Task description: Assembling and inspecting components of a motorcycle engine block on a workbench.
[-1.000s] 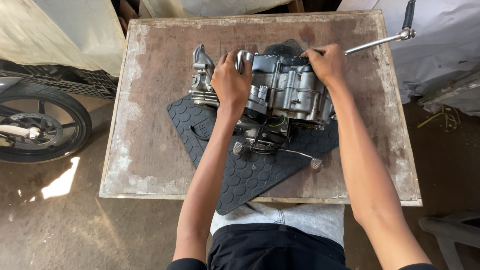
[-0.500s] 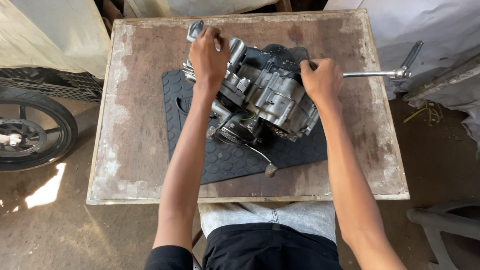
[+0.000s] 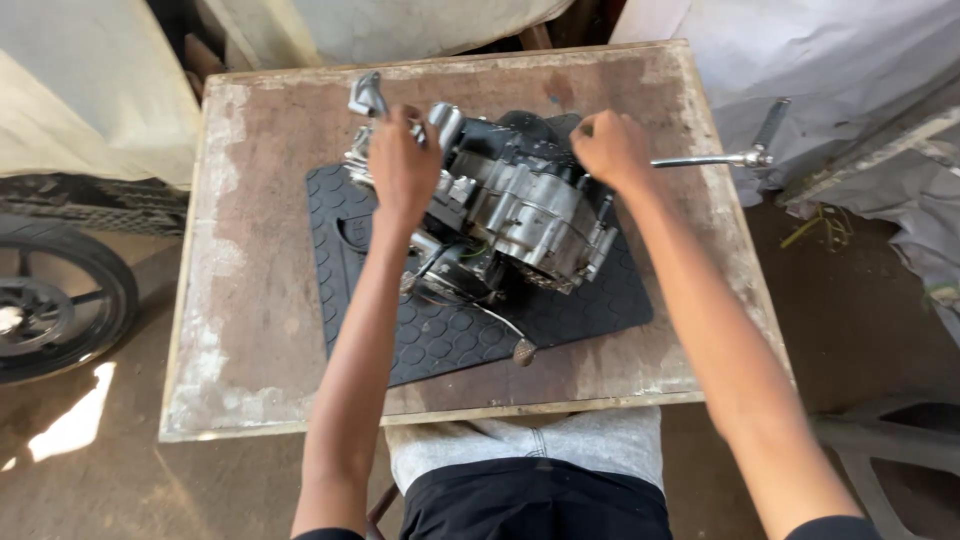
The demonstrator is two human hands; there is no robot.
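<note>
A grey metal motorcycle engine (image 3: 510,205) lies on a black rubber mat (image 3: 440,330) on a worn wooden table (image 3: 260,300). My left hand (image 3: 402,165) grips the engine's left end, near a silver lever sticking up. My right hand (image 3: 612,148) is closed on the engine's far right side, where a long metal kick lever (image 3: 720,158) juts out to the right past the table edge. A thin wire with a small end piece (image 3: 522,350) trails from the engine onto the mat.
A motorcycle wheel (image 3: 60,300) stands on the floor at the left. Grey cloth covers something at the right (image 3: 860,90). A pale sheet (image 3: 90,90) hangs at the upper left. A dark stand sits on the floor at lower right (image 3: 890,450).
The engine has been turned on the mat, its left end swinging toward the far side. My left hand moved up with it; the kick lever dropped lower at the right.
</note>
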